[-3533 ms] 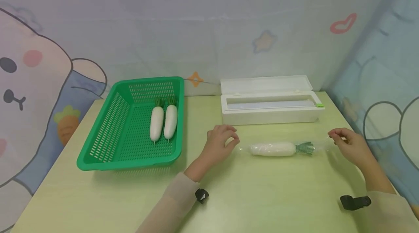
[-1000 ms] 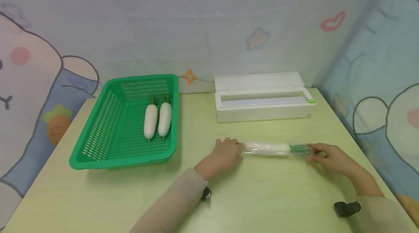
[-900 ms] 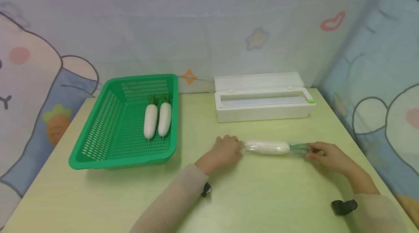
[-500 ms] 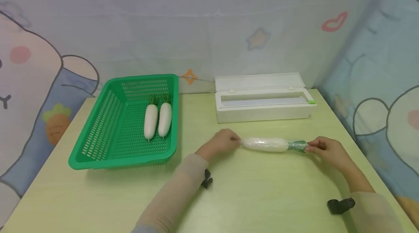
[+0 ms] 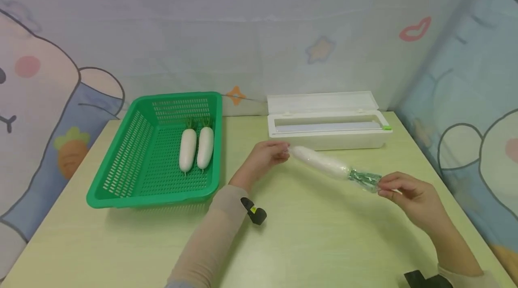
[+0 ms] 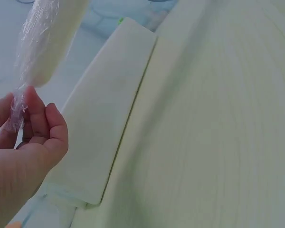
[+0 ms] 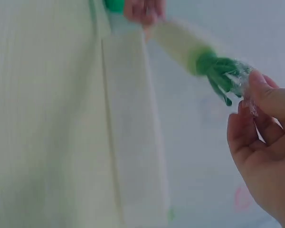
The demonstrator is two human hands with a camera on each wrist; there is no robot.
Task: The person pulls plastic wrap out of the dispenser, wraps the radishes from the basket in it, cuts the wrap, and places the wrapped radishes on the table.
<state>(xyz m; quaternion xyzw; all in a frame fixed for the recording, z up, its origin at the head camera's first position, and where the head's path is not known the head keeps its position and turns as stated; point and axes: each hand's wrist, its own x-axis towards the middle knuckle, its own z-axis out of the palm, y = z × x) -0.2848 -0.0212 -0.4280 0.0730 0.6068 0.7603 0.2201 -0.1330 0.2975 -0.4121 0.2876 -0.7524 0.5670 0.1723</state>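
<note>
A white radish (image 5: 323, 162) wrapped in clear cling film hangs between my two hands, raised off the table and sloping down to the right in the head view. My left hand (image 5: 262, 161) pinches the gathered film at the root end; in the left wrist view the twisted film (image 6: 18, 107) runs between thumb and fingers. At the leafy end, my right hand (image 5: 417, 200) pinches the film just past the green leaves (image 7: 221, 73). Behind the radish stands a white cling film box (image 5: 329, 140), its lid (image 5: 321, 103) up and a roll inside.
To the left, a green plastic basket (image 5: 158, 202) holds two bare radishes (image 5: 188, 149) with green tops. The pale green table (image 5: 307, 243) ends at a printed cloth backdrop (image 5: 182, 45) behind and at the sides.
Both hands have gone from lying by the film ends to pinching them. The wrapped radish has risen off the table, its root end lifted higher and tilted away toward the box.
</note>
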